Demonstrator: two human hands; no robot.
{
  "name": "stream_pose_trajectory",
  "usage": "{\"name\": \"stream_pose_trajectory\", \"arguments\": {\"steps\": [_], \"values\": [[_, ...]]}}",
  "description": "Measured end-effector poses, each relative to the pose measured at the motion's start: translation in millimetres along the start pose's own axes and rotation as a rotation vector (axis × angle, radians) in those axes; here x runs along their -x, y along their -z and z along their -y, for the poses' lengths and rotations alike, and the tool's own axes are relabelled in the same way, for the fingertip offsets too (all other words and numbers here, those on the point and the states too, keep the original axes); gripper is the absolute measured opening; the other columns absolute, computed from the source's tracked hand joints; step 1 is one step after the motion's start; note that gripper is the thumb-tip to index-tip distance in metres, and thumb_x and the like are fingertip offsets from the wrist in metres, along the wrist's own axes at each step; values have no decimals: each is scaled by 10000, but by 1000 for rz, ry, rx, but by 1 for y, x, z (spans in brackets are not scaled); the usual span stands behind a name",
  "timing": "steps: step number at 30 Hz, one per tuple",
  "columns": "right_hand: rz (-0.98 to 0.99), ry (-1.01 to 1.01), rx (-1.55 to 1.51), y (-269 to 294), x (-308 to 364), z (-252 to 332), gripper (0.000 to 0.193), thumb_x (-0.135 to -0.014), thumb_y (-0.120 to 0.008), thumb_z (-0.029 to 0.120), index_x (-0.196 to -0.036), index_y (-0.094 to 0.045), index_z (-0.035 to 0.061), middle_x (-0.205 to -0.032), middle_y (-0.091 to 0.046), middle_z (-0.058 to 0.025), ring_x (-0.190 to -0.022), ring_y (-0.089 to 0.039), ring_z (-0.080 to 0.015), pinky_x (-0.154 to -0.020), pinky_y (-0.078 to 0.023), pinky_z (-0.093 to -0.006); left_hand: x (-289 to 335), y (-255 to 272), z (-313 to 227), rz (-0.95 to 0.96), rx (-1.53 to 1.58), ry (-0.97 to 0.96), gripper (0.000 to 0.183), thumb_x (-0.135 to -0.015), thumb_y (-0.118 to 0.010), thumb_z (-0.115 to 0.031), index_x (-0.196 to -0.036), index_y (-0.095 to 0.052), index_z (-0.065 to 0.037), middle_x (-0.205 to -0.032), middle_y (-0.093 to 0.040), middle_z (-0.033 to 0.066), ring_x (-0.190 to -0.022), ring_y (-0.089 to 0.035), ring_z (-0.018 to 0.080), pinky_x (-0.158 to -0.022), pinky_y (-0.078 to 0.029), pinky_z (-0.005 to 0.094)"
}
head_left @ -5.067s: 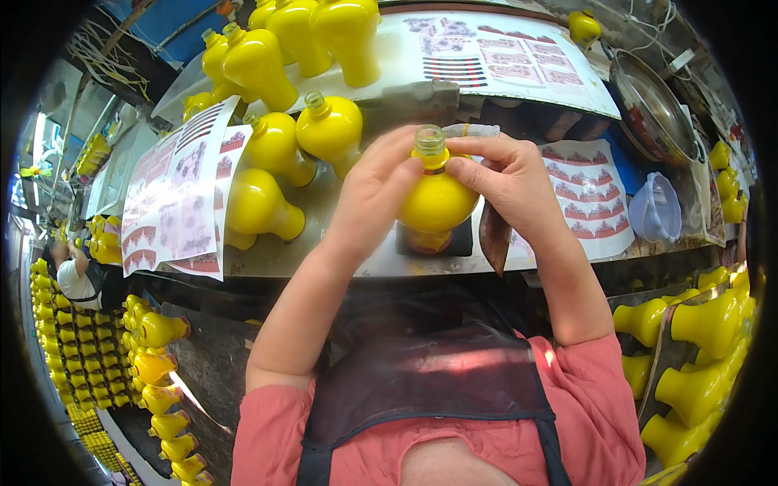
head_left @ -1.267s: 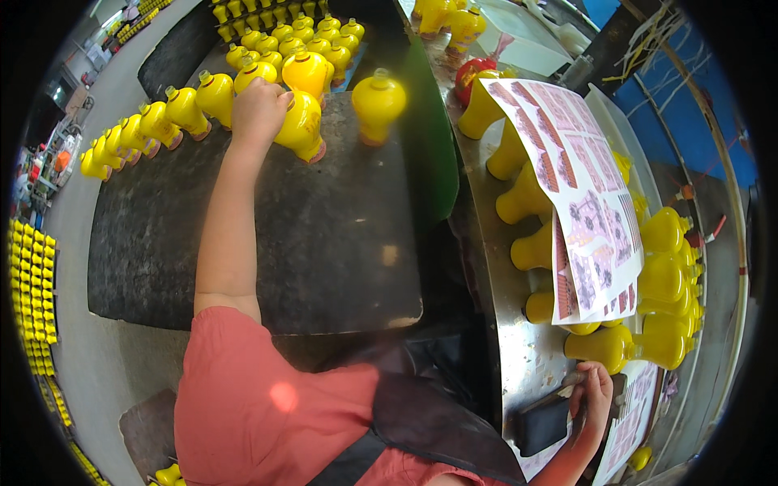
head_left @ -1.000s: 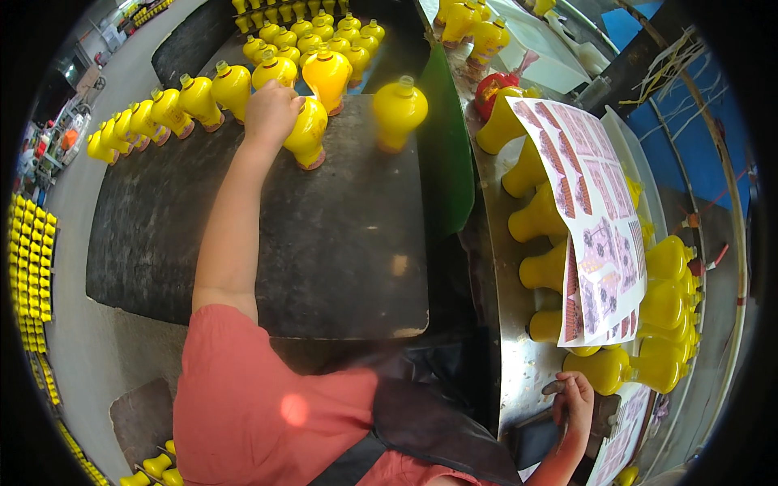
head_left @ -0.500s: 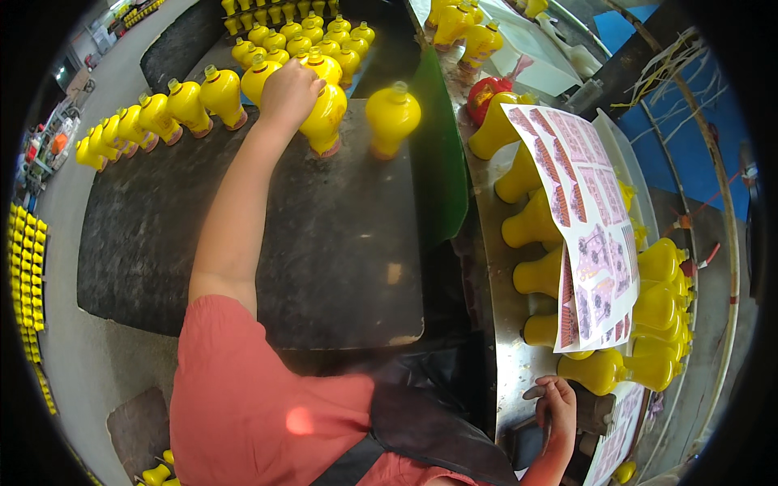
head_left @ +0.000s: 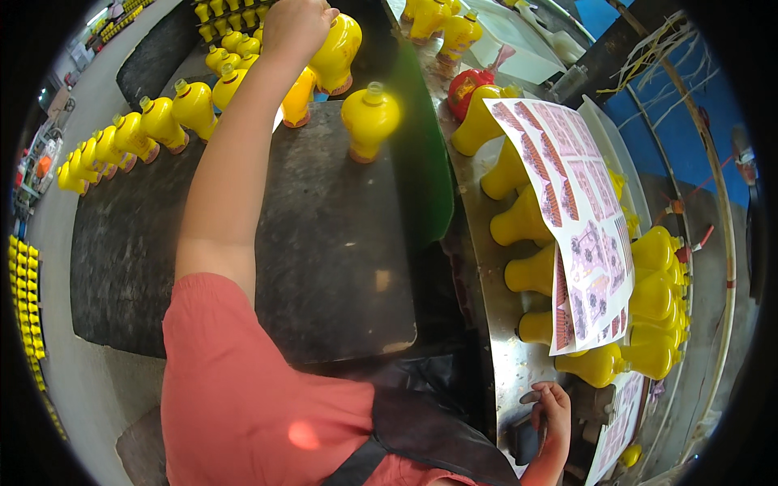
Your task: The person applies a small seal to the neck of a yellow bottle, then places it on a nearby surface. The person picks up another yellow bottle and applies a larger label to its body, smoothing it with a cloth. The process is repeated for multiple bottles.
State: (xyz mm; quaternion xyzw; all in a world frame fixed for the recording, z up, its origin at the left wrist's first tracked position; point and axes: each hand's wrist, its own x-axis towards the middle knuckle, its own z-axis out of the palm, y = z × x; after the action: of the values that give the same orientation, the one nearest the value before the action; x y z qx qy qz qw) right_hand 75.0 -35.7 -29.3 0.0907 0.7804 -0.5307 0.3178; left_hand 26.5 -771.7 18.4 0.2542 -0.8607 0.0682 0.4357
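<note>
My left hand is stretched far across the dark table, its fingers closed at the neck of a yellow bottle with a narrow base. Behind my forearm, another yellow bottle is partly hidden. A single bottle with a clear glass mouth stands to the right, near the table's right edge. At the lower right, my right hand is over the metal bench with its fingers curled together. A small dark oval thing shows at its fingertips; its kind is unclear.
A row of yellow bottles lines the dark table's far left edge. A green panel separates table and metal bench. Printed decal sheets lie over yellow bottles resting sideways. A red bag sits farther back.
My left hand has moved farther away, carrying the yellow bottle from the table's far part toward the back. The view has shifted slightly. My right hand stays nearly in place.
</note>
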Motion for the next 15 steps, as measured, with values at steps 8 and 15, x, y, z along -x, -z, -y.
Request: {"name": "stream_pose_trajectory", "arguments": {"steps": [8,15], "values": [[-122,-14,-19,7,12,-6,205,-1047,-621,256,-1047,-667,55,-559,-549,-24,-361,-391,-92,-367,-245,-246,17,-82,-9,243,-71,-68,313,-929,-655,-357,-896,-800,-82,-1004,-705,150,-935,-693,331,-842,-559,458],[-183,-62,-59,19,8,-23,211,-1051,-613,256,-1049,-675,55,-579,-555,-19,-364,-397,-97,-363,-251,-250,43,-113,-20,325,11,2,303,-927,-663,-345,-897,-800,-76,-1010,-704,161,-965,-688,338,-852,-552,454]]}}
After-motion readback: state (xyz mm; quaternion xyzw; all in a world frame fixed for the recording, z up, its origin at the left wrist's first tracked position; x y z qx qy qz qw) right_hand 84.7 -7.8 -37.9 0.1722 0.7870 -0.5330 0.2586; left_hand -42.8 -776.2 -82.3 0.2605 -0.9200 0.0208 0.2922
